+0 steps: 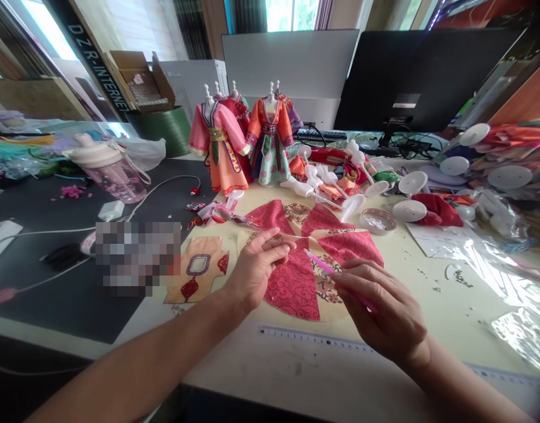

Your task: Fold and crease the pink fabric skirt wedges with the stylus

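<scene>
My left hand (pixel 256 270) lies flat on a fan-shaped cloth doll skirt (pixel 291 288), its fingertips pressing the red cloud-patterned panels and holding nothing. My right hand (pixel 379 308) pinches a slim pink tool (pixel 326 266), whose tip points up and left over the skirt's floral and red panels. The skirt lies on a pale yellow sheet (pixel 375 282). To the left of my left hand lies a peach cloth bodice piece (pixel 198 270) with a framed motif and red knot embroidery.
Two dressed dolls on stands (pixel 247 141) stand behind the skirt, with more behind them. White plastic stand parts (pixel 408 200), a tape roll (pixel 378 221) and cloth scraps lie to the right. A ruler (pixel 314 339) runs along the front. A pink bottle (pixel 108 170) stands left; a blurred patch covers part of the black mat.
</scene>
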`<state>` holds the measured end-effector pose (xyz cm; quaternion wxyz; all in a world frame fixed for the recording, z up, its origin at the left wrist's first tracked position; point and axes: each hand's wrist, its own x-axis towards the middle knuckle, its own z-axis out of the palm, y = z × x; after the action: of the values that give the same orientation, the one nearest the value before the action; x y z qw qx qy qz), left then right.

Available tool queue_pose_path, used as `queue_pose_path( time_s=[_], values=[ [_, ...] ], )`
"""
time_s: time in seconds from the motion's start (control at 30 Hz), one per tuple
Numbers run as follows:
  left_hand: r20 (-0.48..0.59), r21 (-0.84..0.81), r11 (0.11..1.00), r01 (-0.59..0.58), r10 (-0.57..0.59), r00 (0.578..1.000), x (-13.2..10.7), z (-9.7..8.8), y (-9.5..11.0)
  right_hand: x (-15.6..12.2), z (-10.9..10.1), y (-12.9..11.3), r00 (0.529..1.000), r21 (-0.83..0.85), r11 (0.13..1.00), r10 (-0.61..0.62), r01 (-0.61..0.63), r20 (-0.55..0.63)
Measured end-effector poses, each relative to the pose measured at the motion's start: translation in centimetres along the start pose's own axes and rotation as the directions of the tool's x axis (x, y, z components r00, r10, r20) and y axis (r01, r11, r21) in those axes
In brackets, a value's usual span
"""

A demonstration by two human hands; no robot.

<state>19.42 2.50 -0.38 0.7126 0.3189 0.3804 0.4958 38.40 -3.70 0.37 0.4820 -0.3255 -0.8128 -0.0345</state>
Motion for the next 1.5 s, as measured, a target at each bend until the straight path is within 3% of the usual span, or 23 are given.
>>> queue_pose_path(
  time_s=[0.7, 1.5],
  values=[
    [0.059, 0.054, 0.999, -0.004, 0.000, 0.998, 0.15, -0.21, -0.47, -0.16, 0.22, 0.46, 0.997, 0.042, 0.997, -0.071, 0.070, 0.034],
    [0.027, 0.073, 0.997, -0.006, 0.004, 1.000, 0.16, 0.11, -0.21, -0.07, 0.08, 0.50, 0.996, 0.027, 0.997, -0.074, 0.073, 0.043]
  ],
)
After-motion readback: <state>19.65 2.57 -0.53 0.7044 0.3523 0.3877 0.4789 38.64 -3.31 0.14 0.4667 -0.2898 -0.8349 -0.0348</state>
